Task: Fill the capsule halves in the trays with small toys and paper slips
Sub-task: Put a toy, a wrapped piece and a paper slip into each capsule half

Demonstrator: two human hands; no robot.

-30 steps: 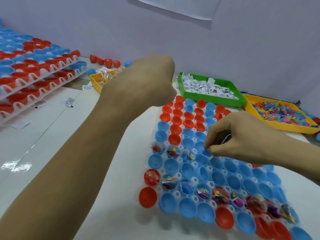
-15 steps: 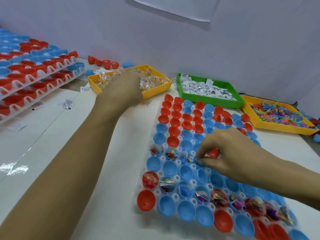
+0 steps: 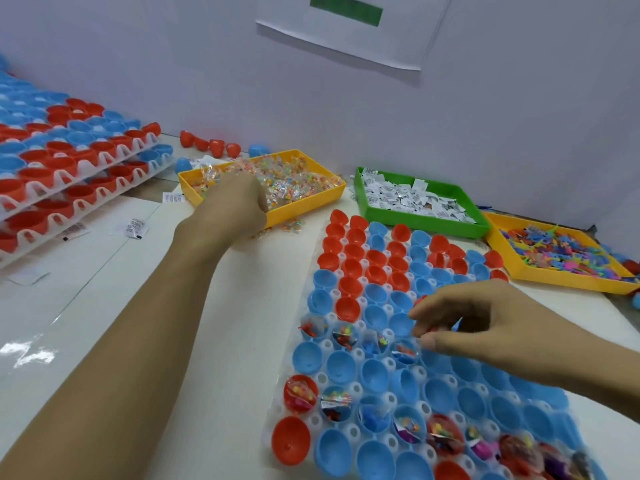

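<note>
Landmark: clear tray [image 3: 277,407] of capsule halves, front centre of the white table [image 3: 104,306].

Far left of the tray — stacked trays [image 3: 69,174] of red and blue halves, with a few paper slips [image 3: 135,227] loose on the table beside them.

Behind the tray, to its left: yellow bin [image 3: 308,202] of small bagged toys. Left hand [image 3: 235,206] reaches into its near left corner, fingers curled down among the bags; whether it grips one, cannot tell. Loose red capsule halves [image 3: 209,143] lie beyond that bin, by the wall.

Directly behind the tray: green bin [image 3: 415,221] of paper slips.

In the tray itself: capsule halves [image 3: 341,367], red mostly at the far end, blue nearer. Two rows of cups hold bagged toys — one mid-tray, one close to the front edge. Right hand [image 3: 485,327] hovers over the mid-tray row, thumb and fingertips drawn together just above a filled blue half [image 3: 403,353]; what it pinches, if anything, is unclear.

Behind the tray, to its right: second yellow bin [image 3: 519,268] of bright plastic toys.
</note>
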